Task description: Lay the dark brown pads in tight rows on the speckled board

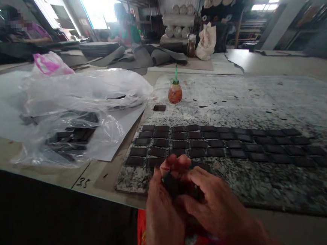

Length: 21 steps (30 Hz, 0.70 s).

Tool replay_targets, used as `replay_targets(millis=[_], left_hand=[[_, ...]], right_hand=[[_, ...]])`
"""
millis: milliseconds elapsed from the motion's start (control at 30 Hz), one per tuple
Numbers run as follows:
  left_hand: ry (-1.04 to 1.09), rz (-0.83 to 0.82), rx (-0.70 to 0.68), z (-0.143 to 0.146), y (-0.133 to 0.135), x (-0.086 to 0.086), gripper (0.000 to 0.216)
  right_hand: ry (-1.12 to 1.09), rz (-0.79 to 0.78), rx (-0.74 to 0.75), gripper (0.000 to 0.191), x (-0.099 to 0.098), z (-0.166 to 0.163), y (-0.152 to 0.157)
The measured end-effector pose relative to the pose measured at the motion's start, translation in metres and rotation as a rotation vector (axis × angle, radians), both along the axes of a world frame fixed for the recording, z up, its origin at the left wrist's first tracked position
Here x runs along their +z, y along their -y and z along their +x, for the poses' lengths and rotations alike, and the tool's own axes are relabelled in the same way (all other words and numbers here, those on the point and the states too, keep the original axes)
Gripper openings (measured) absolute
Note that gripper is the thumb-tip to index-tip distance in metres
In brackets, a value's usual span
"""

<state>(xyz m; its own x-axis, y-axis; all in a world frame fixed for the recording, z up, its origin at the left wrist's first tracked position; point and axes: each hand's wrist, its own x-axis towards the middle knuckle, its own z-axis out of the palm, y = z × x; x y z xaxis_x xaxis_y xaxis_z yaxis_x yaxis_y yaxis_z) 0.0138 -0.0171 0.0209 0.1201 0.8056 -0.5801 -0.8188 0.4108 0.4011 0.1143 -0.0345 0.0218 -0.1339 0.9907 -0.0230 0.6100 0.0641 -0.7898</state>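
Note:
Close to my body, at the front edge of a stained board (130, 181), my two hands meet. Fingers curled, my left hand (166, 205) cups a small dark piece (171, 184) that looks like the flat pieces on the board. My right hand (211, 198) bends over it from the right, its fingers on or near the piece; the exact contact is hidden. Several rows of dark rectangular pieces (178, 136) lie flat just beyond my hands. One lone dark piece (159, 107) sits farther back.
Behind the rows stands an orange-brown bottle (174, 93) with a green nozzle. At left, a clear plastic bag (115, 81) holds more dark pieces. A jar (191, 44), a cloth bag (206, 41) and fabric rolls are farther back. Two people (124, 27) are across the room.

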Motion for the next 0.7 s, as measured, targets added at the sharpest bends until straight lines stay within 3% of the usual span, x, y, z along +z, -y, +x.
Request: replay_targets(millis=[233, 433, 567, 700], left_hand=[[-0.016, -0.021, 0.046, 0.0, 0.002, -0.003, 0.028], [0.122, 0.082, -0.034, 0.003, 0.002, -0.012, 0.027], [0.136, 0.069, -0.081, 0.009, -0.002, -0.014, 0.026], [0.126, -0.004, -0.027, 0.007, -0.004, -0.014, 0.035]], right_hand=[[-0.177, -0.022, -0.081, 0.017, -0.004, -0.004, -0.001], [-0.476, -0.114, -0.14, 0.004, -0.009, 0.013, 0.0], [-0.556, -0.126, -0.168, 0.005, -0.014, 0.023, -0.001], [-0.534, -0.109, -0.245, 0.014, -0.014, 0.045, -0.001]])
